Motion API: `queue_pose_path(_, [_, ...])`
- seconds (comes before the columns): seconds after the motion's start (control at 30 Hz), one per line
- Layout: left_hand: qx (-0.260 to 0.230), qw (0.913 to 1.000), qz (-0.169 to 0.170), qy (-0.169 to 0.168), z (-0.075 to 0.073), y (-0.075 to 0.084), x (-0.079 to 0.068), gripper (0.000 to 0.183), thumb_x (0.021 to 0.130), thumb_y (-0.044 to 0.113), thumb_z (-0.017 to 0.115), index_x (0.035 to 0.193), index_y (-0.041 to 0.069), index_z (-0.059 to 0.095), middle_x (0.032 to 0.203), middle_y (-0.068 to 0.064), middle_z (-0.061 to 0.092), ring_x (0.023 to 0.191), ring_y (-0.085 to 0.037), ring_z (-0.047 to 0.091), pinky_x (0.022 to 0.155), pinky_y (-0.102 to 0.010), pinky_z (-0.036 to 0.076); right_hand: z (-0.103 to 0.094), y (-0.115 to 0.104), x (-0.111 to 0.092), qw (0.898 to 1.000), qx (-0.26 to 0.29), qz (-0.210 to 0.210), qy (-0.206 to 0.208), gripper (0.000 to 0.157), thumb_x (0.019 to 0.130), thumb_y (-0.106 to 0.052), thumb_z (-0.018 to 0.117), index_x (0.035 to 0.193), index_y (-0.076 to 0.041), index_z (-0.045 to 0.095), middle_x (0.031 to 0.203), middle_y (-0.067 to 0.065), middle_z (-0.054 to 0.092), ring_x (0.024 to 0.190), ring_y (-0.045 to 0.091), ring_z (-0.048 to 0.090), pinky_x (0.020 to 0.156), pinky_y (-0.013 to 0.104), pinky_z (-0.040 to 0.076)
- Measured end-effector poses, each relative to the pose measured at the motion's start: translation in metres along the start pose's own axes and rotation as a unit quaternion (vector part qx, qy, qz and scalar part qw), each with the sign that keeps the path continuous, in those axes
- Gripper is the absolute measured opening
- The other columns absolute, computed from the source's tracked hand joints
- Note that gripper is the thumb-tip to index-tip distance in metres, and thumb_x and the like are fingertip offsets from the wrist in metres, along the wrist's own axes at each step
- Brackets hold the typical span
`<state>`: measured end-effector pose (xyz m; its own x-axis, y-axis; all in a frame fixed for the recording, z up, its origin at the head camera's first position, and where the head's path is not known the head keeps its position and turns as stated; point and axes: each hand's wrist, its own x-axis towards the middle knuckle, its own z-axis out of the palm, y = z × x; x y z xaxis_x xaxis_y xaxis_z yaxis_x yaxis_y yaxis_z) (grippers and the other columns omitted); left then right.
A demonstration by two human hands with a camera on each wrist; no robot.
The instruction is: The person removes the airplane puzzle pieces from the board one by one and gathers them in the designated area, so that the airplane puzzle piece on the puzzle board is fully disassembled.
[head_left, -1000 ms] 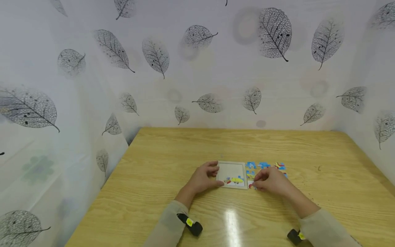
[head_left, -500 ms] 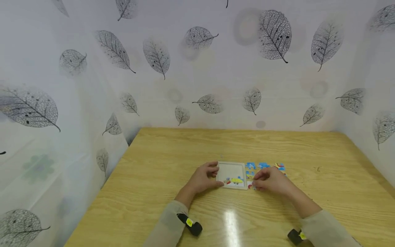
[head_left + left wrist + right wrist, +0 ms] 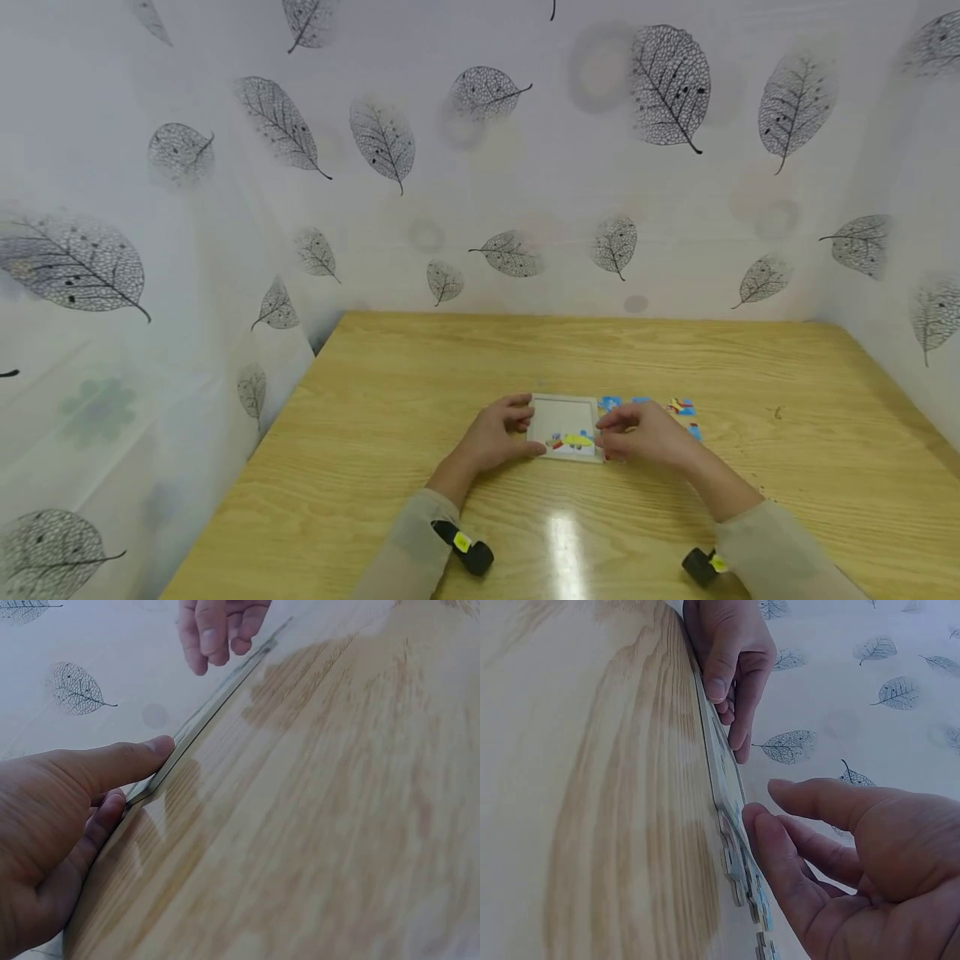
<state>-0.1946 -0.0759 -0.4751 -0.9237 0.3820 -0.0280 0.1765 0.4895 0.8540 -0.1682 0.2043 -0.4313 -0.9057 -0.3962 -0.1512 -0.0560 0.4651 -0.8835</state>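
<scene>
A square puzzle tray with a pale raised rim lies flat on the table. Joined pieces showing a yellow shape fill part of its near side. My left hand holds the tray along its left side, thumb at the near corner. Over the tray's right rim hovers my right hand. Its thumb and forefinger are apart in the right wrist view, with nothing visible between them. Loose puzzle pieces lie just right of the tray, partly hidden beneath that hand in the head view.
Several blue, yellow and red puzzle pieces lie behind and beside the right hand. The wooden table meets a leaf-printed cloth at its back and sides. Black wrist cameras sit on both sleeves.
My right hand has moved left, from the loose pieces to the tray's right rim, and its fingers have spread slightly. The left hand keeps its place on the tray.
</scene>
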Motion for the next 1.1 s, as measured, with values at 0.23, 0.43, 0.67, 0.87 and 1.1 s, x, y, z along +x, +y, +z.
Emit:
queue_pose_path(0.23, [-0.006, 1.0000, 0.001, 0.002, 0.000, 0.000, 0.000, 0.066, 0.078, 0.027, 0.087, 0.136, 0.008, 0.062, 0.150, 0.005, 0.050, 0.109, -0.009, 0.059, 0.097, -0.028, 0.050, 0.010, 0.000, 0.013, 1.000, 0.021, -0.005, -0.017, 0.036, 0.091, -0.017, 0.072, 0.117, 0.007, 0.066, 0.102, 0.013, 0.070, 0.082, 0.020, 0.069, 0.068, 0.031, 0.058])
queue_pose_path(0.43, [-0.001, 1.0000, 0.004, 0.000, 0.000, 0.000, 0.000, 0.066, 0.078, 0.029, 0.087, 0.136, 0.008, 0.062, 0.150, 0.006, 0.050, 0.110, -0.009, 0.060, 0.097, -0.028, 0.050, 0.021, -0.005, 0.019, 1.000, -0.010, -0.019, -0.007, 0.034, 0.088, -0.017, 0.076, 0.114, 0.004, 0.070, 0.099, 0.010, 0.070, 0.080, 0.014, 0.063, 0.060, 0.027, 0.054])
queue_pose_path(0.67, [0.006, 0.9999, 0.008, 0.003, -0.002, 0.001, -0.001, 0.066, 0.078, 0.028, 0.088, 0.135, 0.007, 0.062, 0.151, 0.005, 0.050, 0.110, -0.010, 0.061, 0.097, -0.028, 0.051, 0.028, -0.009, 0.020, 0.999, 0.012, -0.028, -0.035, 0.037, 0.089, -0.014, 0.073, 0.116, 0.010, 0.067, 0.096, 0.013, 0.071, 0.079, 0.016, 0.067, 0.065, 0.028, 0.057])
queue_pose_path(0.87, [0.002, 0.9999, 0.016, 0.002, -0.002, 0.001, -0.001, 0.066, 0.078, 0.028, 0.087, 0.134, 0.005, 0.063, 0.151, 0.002, 0.050, 0.111, -0.013, 0.061, 0.097, -0.030, 0.051, 0.032, -0.011, 0.021, 0.999, 0.022, -0.011, -0.043, 0.041, 0.089, -0.014, 0.073, 0.119, 0.013, 0.064, 0.089, 0.010, 0.073, 0.077, 0.017, 0.070, 0.068, 0.029, 0.058])
queue_pose_path(1.1, [0.000, 0.9999, 0.016, 0.003, -0.002, 0.000, 0.000, 0.066, 0.078, 0.028, 0.087, 0.135, 0.005, 0.062, 0.151, 0.002, 0.050, 0.111, -0.014, 0.061, 0.098, -0.032, 0.051, 0.033, -0.013, 0.020, 0.999, 0.006, -0.009, -0.043, 0.038, 0.090, -0.013, 0.073, 0.118, 0.011, 0.064, 0.081, 0.010, 0.069, 0.073, 0.018, 0.068, 0.064, 0.029, 0.056])
